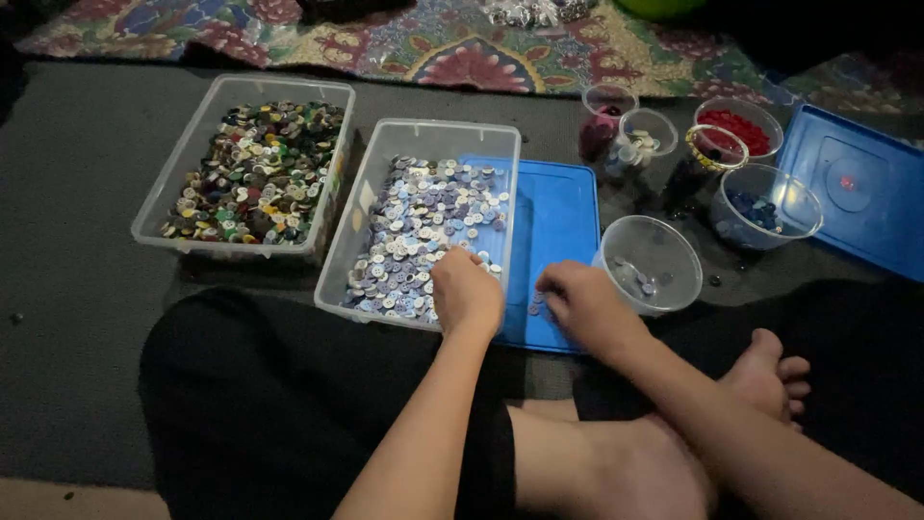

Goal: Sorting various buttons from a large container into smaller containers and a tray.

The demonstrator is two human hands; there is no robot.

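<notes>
Setting: home floor, informal sorting spot. Evidence: dark floor mat (87, 183) underfoot; patterned fabric throw (452, 53) just beyond the mat; person seated cross-legged on the mat, bare foot (770, 371) at its near side.

The scene is dim, with soft light falling from above and slightly ahead; the top corners and the dark grey floor mat (87, 193) sink into near black. The flat blue plastic lid (553, 226) and the clear plastic box of pale buttons (423, 217) are the brightest areas. A small glare spot sits on the second blue plastic lid (847, 183). Fine detail is soft and grainy, and the forearms at the bottom edge look slightly blurred
</notes>
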